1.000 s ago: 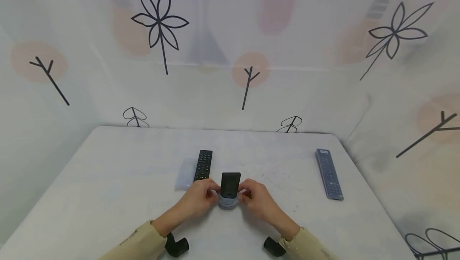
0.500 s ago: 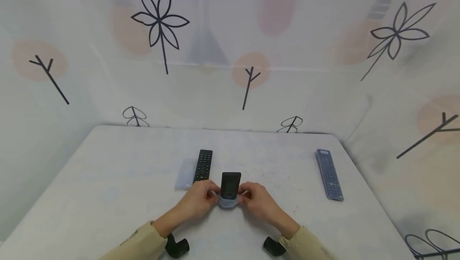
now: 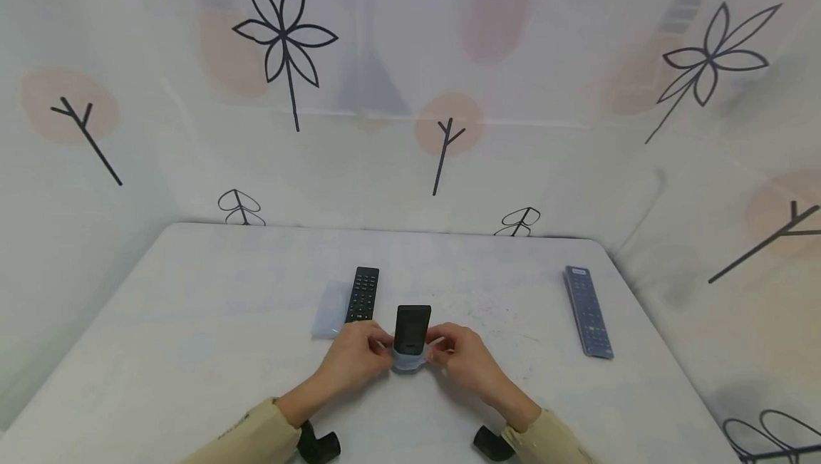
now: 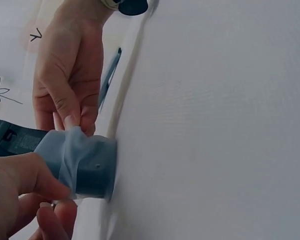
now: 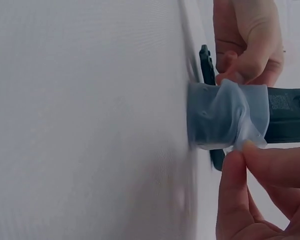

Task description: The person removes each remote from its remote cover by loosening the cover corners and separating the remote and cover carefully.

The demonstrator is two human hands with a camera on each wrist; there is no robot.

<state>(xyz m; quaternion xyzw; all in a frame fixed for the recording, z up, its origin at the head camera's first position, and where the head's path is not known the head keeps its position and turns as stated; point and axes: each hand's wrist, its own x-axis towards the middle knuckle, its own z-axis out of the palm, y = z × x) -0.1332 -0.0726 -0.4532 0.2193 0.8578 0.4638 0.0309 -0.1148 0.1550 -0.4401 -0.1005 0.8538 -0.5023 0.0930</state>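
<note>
From my station I see a cloth backdrop [image 3: 378,165] printed with line-drawn flowers, twigs and pale blotches, filling the upper part of the head view. Below it spreads a white table [image 3: 212,307]. Two pale yellow cuffs [image 3: 253,432] come in from the near edge, and from them reach a left hand [image 3: 353,357] and a right hand [image 3: 468,361], facing each other near the middle. On the left hand I see thumb and finger clamped together on one edge of a soft plastic cover; on the right hand, thumb and finger pinch the opposite edge. Well off to the right I have a blue-looking remote [image 3: 588,312] lying flat. A black remote [image 3: 363,294] with rows of buttons lies just beyond the left hand, beside a clear plastic pouch [image 3: 330,308]. Between the hands a dark remote [image 3: 412,328] stands on end on the table, its lower part inside the bluish plastic cover [image 4: 92,167], which I find bunched into folds around it, the remote's upper part bare.
</note>
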